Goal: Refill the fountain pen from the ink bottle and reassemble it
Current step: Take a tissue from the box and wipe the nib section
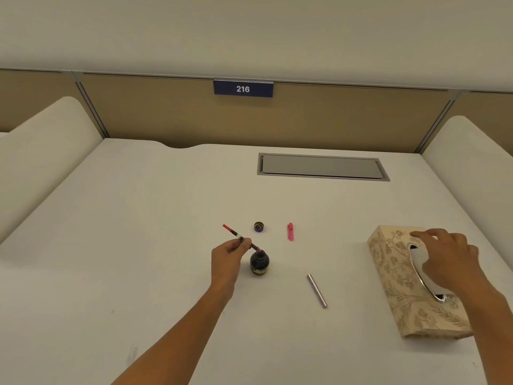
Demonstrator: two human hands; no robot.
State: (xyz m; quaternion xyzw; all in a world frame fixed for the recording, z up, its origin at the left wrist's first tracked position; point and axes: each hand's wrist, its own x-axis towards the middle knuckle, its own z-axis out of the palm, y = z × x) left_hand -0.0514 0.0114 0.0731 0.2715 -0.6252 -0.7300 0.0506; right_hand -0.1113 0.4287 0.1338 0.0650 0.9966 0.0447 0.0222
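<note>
My left hand [228,254] grips the pen's front section with its converter [236,234], red knob pointing up and left, nib end slanting down at the mouth of the open dark ink bottle [259,263]. The bottle's cap [258,226] lies upturned just behind it. A pink pen cap [290,231] lies to the right of that. The grey metal pen barrel [317,290] lies on the desk right of the bottle. My right hand [444,259] rests over the slot of a patterned tissue box [399,284], fingers spread, with nothing visibly held.
The white desk [138,245] has a closed grey cable hatch [322,166] at the back right. Padded white side dividers stand at left and right, with a tan back panel bearing a "216" sign [243,88].
</note>
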